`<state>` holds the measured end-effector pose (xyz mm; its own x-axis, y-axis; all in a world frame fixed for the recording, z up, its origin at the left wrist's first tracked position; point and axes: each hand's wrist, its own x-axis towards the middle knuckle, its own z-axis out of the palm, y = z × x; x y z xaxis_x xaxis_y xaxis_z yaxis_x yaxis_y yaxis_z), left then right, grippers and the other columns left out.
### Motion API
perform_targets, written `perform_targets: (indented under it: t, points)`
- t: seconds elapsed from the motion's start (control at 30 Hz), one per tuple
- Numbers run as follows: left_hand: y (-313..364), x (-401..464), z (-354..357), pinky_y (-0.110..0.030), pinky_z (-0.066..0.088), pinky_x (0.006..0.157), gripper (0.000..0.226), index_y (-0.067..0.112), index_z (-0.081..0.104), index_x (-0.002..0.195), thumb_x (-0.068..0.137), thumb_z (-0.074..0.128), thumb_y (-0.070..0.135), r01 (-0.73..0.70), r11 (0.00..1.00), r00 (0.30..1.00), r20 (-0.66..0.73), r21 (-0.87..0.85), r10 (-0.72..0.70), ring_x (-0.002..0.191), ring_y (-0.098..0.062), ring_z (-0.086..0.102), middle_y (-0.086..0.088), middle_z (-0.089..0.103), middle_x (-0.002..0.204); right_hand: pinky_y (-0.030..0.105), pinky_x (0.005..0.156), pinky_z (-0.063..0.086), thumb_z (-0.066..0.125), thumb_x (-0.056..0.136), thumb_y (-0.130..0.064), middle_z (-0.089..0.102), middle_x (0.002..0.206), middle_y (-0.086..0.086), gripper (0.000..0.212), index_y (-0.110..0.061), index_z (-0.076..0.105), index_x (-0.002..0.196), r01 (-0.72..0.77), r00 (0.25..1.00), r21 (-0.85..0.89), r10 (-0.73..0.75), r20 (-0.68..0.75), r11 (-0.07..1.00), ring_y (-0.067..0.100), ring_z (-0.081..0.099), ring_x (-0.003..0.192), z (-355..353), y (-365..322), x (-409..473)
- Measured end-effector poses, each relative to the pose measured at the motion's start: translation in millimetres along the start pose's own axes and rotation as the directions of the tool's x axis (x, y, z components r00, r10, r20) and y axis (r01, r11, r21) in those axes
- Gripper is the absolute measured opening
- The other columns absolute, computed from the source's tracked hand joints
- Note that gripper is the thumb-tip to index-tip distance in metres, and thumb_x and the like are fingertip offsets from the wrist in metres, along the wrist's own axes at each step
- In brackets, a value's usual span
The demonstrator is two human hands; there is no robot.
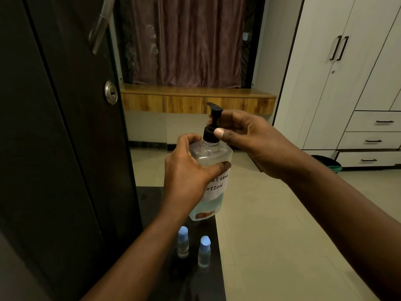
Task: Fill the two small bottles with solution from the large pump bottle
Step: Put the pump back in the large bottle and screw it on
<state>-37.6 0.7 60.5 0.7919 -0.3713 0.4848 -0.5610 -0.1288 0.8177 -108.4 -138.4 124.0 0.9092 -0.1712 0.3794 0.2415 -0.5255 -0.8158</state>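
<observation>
Clear plastic, the large pump bottle (209,170) stands at the far end of the dark desk (208,285). The left hand (186,172) grasps its body over the handwritten label, while the right hand (245,137) pinches the black pump collar (210,133). Nearer the camera, two small bottles (183,242) (204,250) with blue caps stand upright, just beside each other.

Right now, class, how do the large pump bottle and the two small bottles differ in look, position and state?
1. The large pump bottle has a black pump top; the small bottles have blue caps.
2. The pump bottle is gripped by the left hand, with the right hand at its pump collar; the small bottles stand untouched on the dark table.
3. The pump bottle carries a white handwritten label.
All three are clear-bodied.
</observation>
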Motion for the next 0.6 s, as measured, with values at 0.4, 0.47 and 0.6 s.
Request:
perform_targets:
  t: [0.4,0.47,0.6]
  points:
    - [-3,-2,0,-0.006,0.036,0.069,0.070,0.030,0.048,0.122,0.065,0.088,0.033,-0.023,1.000,1.000,0.011,0.015,0.022,0.097,0.000,0.051,0.018,0.052,0.110,0.013,0.077,0.051,0.070,0.085,-0.030,0.066,0.114,-0.010,0.038,-0.021,0.061,0.121,-0.007,0.999,-0.042,0.006,-0.035,0.999,-0.004,0.061,0.103,5,10,-2]
    - [-4,-3,1,-0.006,0.037,0.071,0.070,0.029,0.048,0.123,0.065,0.088,0.033,-0.036,0.999,0.999,0.018,0.029,0.035,0.098,0.000,0.051,0.017,0.053,0.111,0.018,0.075,0.053,0.075,0.081,-0.029,0.066,0.102,-0.006,0.030,-0.021,0.060,0.106,-0.005,0.993,-0.043,0.000,-0.116,0.999,0.000,0.063,0.093,10,12,-1]
    - [-5,-2,2,-0.006,0.036,0.070,0.071,0.030,0.047,0.124,0.066,0.087,0.033,-0.038,0.999,0.999,0.005,0.037,0.038,0.090,0.003,0.050,0.019,0.051,0.109,0.027,0.084,0.052,0.075,0.080,-0.034,0.064,0.110,0.001,0.042,-0.017,0.056,0.113,-0.029,0.992,-0.027,0.026,-0.121,0.999,0.013,0.061,0.104,16,17,3]
